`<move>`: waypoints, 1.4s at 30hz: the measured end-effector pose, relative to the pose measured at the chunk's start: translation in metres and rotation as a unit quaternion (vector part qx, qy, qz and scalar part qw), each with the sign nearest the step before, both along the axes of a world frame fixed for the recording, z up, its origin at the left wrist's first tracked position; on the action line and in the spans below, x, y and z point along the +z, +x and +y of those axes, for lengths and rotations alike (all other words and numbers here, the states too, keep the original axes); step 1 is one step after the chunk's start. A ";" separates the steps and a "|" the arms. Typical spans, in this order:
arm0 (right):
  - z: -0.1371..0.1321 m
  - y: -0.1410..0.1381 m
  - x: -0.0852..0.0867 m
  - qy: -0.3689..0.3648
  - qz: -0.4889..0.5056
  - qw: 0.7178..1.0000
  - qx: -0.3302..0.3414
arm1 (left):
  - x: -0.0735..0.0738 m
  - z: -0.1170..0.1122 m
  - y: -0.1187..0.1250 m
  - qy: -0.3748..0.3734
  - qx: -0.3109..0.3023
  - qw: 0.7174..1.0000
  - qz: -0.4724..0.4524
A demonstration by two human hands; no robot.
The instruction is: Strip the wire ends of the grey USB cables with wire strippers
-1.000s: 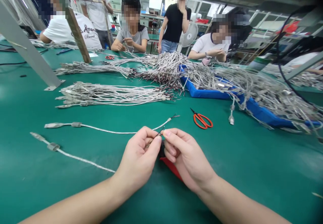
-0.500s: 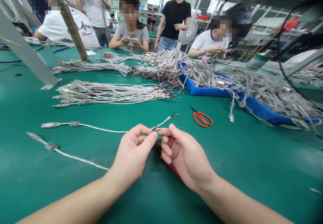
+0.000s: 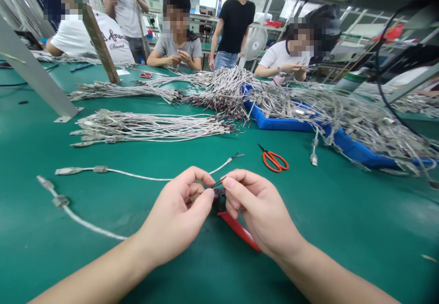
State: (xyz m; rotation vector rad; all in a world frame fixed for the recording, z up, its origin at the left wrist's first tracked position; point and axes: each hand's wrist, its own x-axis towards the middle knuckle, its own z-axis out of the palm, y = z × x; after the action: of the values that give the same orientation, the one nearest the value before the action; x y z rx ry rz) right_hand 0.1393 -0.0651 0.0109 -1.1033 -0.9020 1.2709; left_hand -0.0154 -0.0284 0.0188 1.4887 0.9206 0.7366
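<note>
My left hand [image 3: 178, 212] pinches the stripped end of a grey cable [image 3: 78, 219] that trails left across the green table to a ferrite bead and plug. My right hand [image 3: 257, 208] pinches the thin wires at that same end, fingertip to fingertip with the left. A red-handled cutter [image 3: 238, 231] lies on the table under my right hand, partly hidden. A second grey cable [image 3: 137, 175] lies just beyond my hands.
Orange scissors [image 3: 274, 160] lie right of centre. A sorted bundle of cables [image 3: 147, 128] sits behind, and a big tangled heap spills over a blue tray [image 3: 288, 125]. A metal frame leg [image 3: 37, 80] stands at left. Several people work across the table.
Both hands drew slightly toward me and lowered over the cutter. The cable's plug end slid a little on the table.
</note>
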 end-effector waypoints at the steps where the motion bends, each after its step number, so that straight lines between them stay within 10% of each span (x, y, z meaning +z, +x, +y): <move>1: -0.001 0.000 0.000 0.004 -0.003 1.000 0.008 | 0.002 0.001 -0.004 0.058 -0.007 0.998 0.034; 7: -0.006 -0.002 0.001 0.024 -0.040 0.999 0.021 | 0.010 -0.002 -0.015 0.263 -0.031 0.957 0.116; 15: -0.001 -0.002 -0.001 -0.026 -0.070 0.997 0.003 | 0.004 -0.002 0.000 0.046 0.049 0.996 0.060; 25: 0.000 -0.005 0.004 -0.075 0.152 0.984 0.053 | -0.002 0.003 0.005 -0.095 0.092 0.990 -0.051; 42: -0.003 -0.011 -0.001 -0.060 0.047 0.997 0.016 | -0.008 -0.009 0.010 -0.009 0.106 0.993 -0.046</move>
State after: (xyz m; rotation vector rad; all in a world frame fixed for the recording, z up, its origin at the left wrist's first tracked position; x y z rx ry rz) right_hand 0.1288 -0.0684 0.0101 -1.1163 -0.7832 1.4074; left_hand -0.0053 -0.0376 0.0106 1.3419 1.0222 0.9420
